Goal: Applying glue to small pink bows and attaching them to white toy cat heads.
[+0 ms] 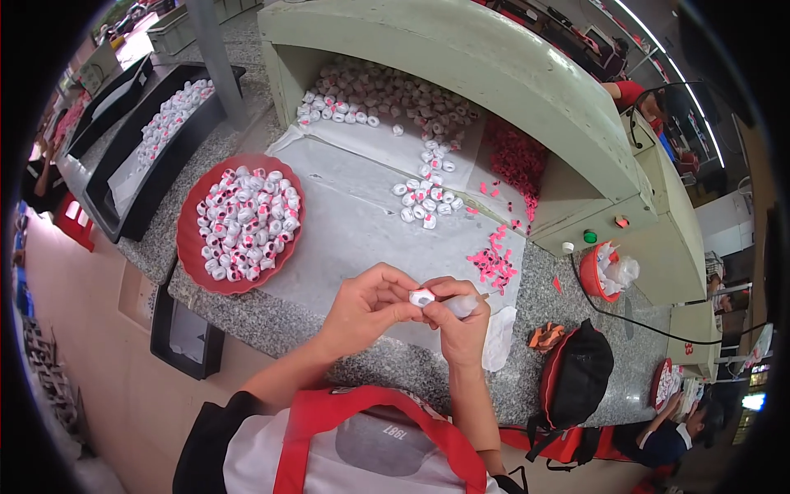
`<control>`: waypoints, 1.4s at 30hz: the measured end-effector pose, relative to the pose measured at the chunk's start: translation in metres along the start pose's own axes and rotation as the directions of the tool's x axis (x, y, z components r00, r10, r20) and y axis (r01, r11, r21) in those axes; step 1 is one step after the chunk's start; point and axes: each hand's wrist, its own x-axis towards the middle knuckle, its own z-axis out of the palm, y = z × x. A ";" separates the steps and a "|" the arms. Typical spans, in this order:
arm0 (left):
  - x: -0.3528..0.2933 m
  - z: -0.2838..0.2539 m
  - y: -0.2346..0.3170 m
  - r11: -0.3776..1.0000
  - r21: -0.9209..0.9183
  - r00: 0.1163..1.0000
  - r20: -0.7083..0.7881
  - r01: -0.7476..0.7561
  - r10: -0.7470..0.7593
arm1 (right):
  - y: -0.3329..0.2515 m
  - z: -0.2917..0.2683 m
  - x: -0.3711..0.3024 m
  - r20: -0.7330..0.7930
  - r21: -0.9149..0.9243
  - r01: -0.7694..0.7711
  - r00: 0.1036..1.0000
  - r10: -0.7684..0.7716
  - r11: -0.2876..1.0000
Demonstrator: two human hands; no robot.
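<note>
Both my hands meet over the front edge of the bench. My left hand (372, 303) pinches a small white moulded piece (422, 298) with a pink top and a dark spot. My right hand (462, 333) has fingertips on the same piece and also grips a small translucent squeeze bottle (462, 306), its thin tip pointing right. To the left stands a red scalloped bowl (188, 239) heaped with similar white-and-pink pieces. Beyond my hands lie a loose group of white pieces (426, 200) and a scatter of small pink parts (494, 265) on white sheeting (337, 218).
A pale green hooded booth (461, 49) shelters a big heap of white pieces (387, 90) and a pile of pink parts (514, 152). Black trays (164, 165) stand at left. At right are a red bucket (589, 276), a black bag (578, 375) and a cable (634, 319).
</note>
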 end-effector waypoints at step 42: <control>0.046 0.048 -0.010 0.997 -0.060 0.997 -0.070 0.038 -0.042 | -0.065 -0.022 -0.028 -0.369 -0.564 0.272 0.761 -0.533 0.780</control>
